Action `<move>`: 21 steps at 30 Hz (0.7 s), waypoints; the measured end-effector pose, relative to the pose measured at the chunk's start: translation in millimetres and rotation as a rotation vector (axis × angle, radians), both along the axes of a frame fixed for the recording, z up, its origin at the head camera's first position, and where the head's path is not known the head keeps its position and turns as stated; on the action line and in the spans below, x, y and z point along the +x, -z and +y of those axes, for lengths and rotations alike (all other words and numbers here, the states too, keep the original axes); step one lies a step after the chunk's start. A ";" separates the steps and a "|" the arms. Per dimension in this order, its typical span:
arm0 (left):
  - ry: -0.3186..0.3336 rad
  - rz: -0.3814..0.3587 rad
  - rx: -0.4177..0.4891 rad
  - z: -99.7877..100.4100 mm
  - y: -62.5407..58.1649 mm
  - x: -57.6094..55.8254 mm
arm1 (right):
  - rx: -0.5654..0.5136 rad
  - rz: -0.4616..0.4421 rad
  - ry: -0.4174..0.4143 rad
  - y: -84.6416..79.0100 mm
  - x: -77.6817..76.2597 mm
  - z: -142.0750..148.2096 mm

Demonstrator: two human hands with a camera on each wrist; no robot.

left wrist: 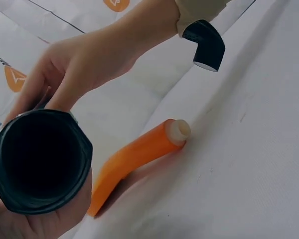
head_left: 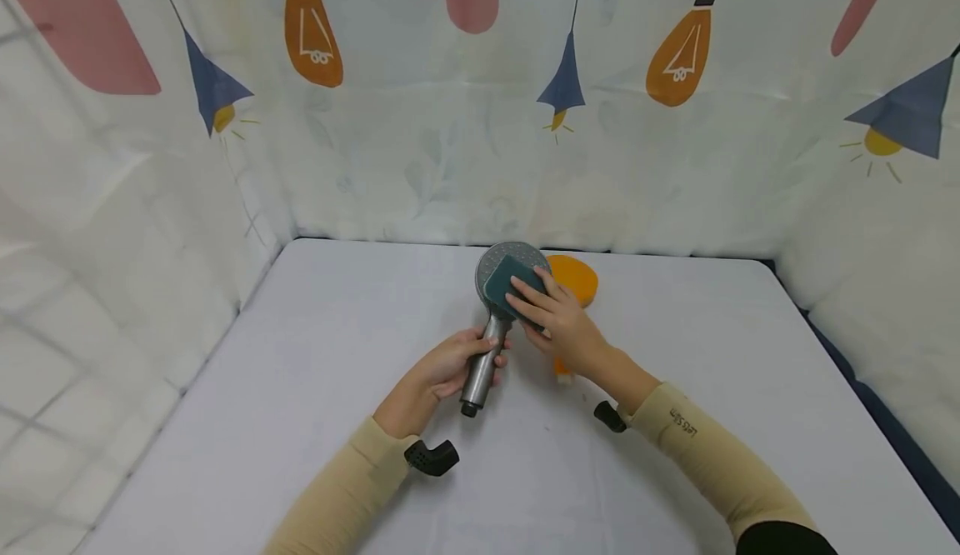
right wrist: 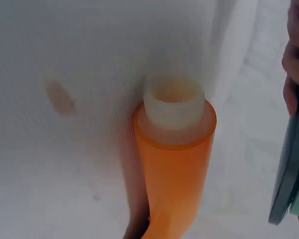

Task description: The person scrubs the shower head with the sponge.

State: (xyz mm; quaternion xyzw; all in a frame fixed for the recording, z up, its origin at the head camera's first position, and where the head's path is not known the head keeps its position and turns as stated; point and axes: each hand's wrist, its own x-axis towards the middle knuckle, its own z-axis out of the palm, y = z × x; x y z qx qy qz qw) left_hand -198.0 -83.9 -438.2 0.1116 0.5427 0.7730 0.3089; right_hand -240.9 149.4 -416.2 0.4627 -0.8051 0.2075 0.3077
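The relation that matters is the teal sponge (head_left: 499,284) against the round face of the grey shower head (head_left: 497,324): it lies over the middle and near side of that face, apparently touching, with the perforated rim showing beyond it. The shower head is held over the tabletop (head_left: 337,330). Its long axis slants from the near left, where the dark, hollow end of the handle points back toward the person, to the far right, where the face sits.

The left hand (head_left: 452,365) has its grip closed around the handle, thumb on top and fingers wrapped beneath, with the forearm coming in from the near left. The right hand (head_left: 562,326) is the nearer one to the face. Its grip is on the sponge, fingers laid across the top and pointing far left, back of the hand up, the forearm angling in from the near right.

An orange shower head (head_left: 577,278) lies on the tabletop just beyond and partly under the right hand, untouched as far as shows, its pale, hollow end toward the person.
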 end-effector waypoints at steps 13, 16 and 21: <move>-0.012 -0.011 0.016 -5.4 -2.5 1.4 | -0.003 0.065 -0.011 -0.3 -3.0 5.6; -0.020 -0.008 0.020 -5.7 -2.9 1.6 | -0.012 0.057 -0.008 -2.9 -4.3 8.5; -0.020 -0.012 0.034 -4.3 -2.9 2.8 | -0.116 -0.107 0.130 -8.0 -11.2 21.1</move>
